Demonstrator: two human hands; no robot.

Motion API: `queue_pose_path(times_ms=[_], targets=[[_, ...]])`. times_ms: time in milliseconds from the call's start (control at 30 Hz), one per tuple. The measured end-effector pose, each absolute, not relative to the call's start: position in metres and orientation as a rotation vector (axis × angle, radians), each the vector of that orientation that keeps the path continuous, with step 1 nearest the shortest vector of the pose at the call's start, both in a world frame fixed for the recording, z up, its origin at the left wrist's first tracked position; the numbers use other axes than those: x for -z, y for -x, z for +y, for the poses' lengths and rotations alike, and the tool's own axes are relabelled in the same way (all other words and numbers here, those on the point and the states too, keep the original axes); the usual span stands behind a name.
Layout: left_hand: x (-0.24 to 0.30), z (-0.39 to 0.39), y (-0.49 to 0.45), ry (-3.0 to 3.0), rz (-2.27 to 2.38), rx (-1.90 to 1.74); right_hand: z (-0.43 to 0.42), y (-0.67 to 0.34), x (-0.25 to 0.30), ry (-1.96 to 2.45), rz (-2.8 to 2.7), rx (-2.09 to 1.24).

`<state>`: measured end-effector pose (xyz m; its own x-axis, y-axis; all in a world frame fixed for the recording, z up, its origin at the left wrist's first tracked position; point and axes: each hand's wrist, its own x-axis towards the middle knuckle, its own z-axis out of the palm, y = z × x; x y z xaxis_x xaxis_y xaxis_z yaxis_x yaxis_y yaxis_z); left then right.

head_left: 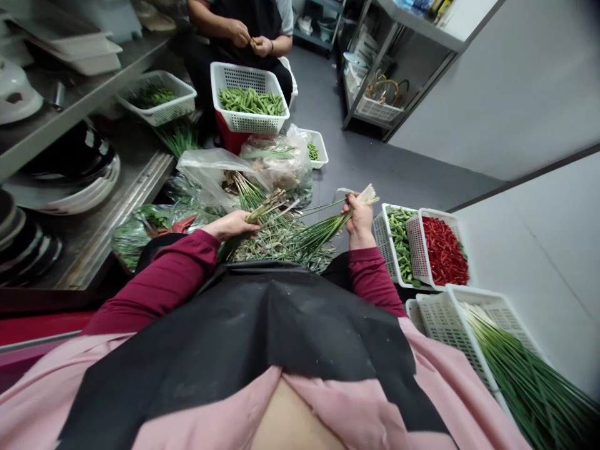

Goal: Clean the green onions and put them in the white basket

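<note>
My left hand (234,225) is closed around a bunch of scallions (267,207) with brownish, untrimmed root ends pointing up and to the right. In my right hand (360,220) is a second bunch of scallions (321,234), its pale ends sticking out above the fist and its green leaves hanging down to the left. Below and between the hands lies a pile of scallion scraps (272,244). More scallions (248,189) with dirty roots poke out of an open clear plastic bag (210,165) just beyond the pile.
On the right stand baskets of green peppers (400,240), red chillies (443,250) and long scallions (510,356). Ahead, a person (244,31) sits behind a basket of green pods (250,100). A metal shelf (135,206) with dishes runs along the left.
</note>
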<state>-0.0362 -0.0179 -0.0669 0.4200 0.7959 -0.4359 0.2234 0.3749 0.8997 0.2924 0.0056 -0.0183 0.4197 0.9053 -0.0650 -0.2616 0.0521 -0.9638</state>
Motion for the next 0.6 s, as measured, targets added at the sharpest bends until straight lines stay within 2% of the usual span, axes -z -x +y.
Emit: queue_pose_path(times_ms=[100,233,300,400,467,600], targets=[[0.074,-0.018,0.048,-1.048,1.177,-0.502,0.004,-0.298,0.023,1.337,-0.893,-0.863],[0.081,-0.014,0.049,-0.951,1.218,-0.628,-0.007,-0.272,0.051,1.652,-1.716,-0.988],[0.082,-0.009,0.046,-1.022,1.297,-0.713,-0.012,-0.254,0.065,1.791,-1.982,-0.82],[0.077,-0.003,0.04,-1.202,1.48,-0.808,-0.015,-0.235,0.076,1.899,-1.937,-0.585],[0.069,-0.005,0.033,-1.25,1.455,-0.774,-0.014,-0.228,0.072,1.781,-1.755,-0.748],[0.05,-0.02,0.01,-1.022,1.016,-0.518,-0.014,-0.215,0.051,1.266,-1.357,-1.326]])
